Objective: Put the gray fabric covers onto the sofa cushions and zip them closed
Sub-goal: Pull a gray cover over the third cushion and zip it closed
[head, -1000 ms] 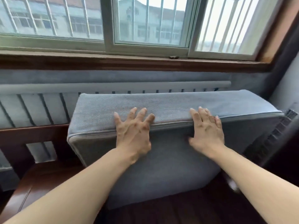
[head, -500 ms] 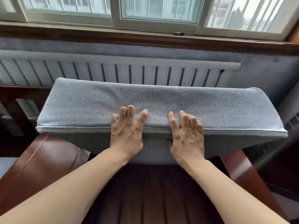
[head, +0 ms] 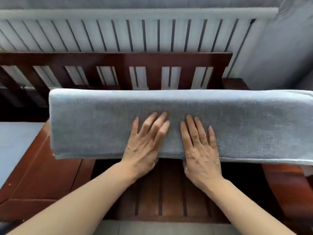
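**Covered cushion held flat over wooden sofa frame**

Behind the work area a white slatted radiator [head: 128, 33] runs the width of the wall, with gray fabric hanging at the far right. In front of it stands a dark red-brown wooden sofa frame [head: 118, 60]: a slatted backrest along the far edge, a broad flat armrest at the left, a second armrest at the right, and a slatted seat base visible at the near centre.

Item under inspection: one sofa cushion [head: 101, 122] in its gray fabric cover. It lies crosswise above the seat, spanning from over the left armrest to past the right edge of the view. Its broad woven face is turned up. A seam or piping line runs along its near edge; whether the zip is closed cannot be told from this angle. Whether the cushion rests on the armrests or is carried clear of them cannot be told.

The left hand [head: 144, 146] lies palm-down on the cushion's near centre, fingers straight and slightly spread. The right hand [head: 199, 150] lies just beside it, palm-down, fingers straight and close together. Both wrists hang past the cushion's near edge; the thumbs are hidden.

A second gray surface [head: 15, 146] shows at the left edge, beyond the left armrest.
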A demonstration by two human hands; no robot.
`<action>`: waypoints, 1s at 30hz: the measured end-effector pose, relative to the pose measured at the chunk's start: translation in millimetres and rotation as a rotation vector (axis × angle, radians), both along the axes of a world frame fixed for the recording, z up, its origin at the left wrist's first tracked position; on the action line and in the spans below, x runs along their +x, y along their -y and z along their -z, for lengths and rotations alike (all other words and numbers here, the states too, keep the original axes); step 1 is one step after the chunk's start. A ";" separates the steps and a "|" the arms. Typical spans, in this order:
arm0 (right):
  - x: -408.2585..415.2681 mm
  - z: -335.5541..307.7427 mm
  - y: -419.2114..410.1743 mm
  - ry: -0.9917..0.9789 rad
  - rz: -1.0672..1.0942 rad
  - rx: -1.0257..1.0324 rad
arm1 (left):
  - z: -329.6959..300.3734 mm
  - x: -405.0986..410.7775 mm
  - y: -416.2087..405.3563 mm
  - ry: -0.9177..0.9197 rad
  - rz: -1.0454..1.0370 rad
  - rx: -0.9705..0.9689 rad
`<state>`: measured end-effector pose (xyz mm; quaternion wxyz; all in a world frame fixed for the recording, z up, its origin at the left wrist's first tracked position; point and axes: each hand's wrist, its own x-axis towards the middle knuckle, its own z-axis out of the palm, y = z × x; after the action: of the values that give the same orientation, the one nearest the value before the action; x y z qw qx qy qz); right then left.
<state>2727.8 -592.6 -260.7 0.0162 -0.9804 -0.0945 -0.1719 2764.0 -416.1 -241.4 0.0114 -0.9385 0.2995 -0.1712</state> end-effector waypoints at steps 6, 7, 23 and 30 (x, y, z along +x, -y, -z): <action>-53.4 55.0 11.2 -0.081 -0.113 -0.073 | 58.9 -45.5 -17.0 0.086 0.110 0.088; -57.1 58.6 14.0 -0.092 -0.129 -0.091 | 63.1 -50.2 -19.9 0.089 0.135 0.104; -44.5 62.8 21.2 -0.029 -0.031 0.014 | 59.2 -36.8 11.2 -0.378 -0.064 0.118; -62.1 142.0 17.1 -0.395 -0.017 -0.096 | 143.9 -69.0 19.4 -0.618 -0.083 0.243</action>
<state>2665.7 -609.7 -402.7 -0.0108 -0.9939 -0.1060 0.0284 2695.0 -435.5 -385.4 0.0389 -0.9492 0.2687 0.1590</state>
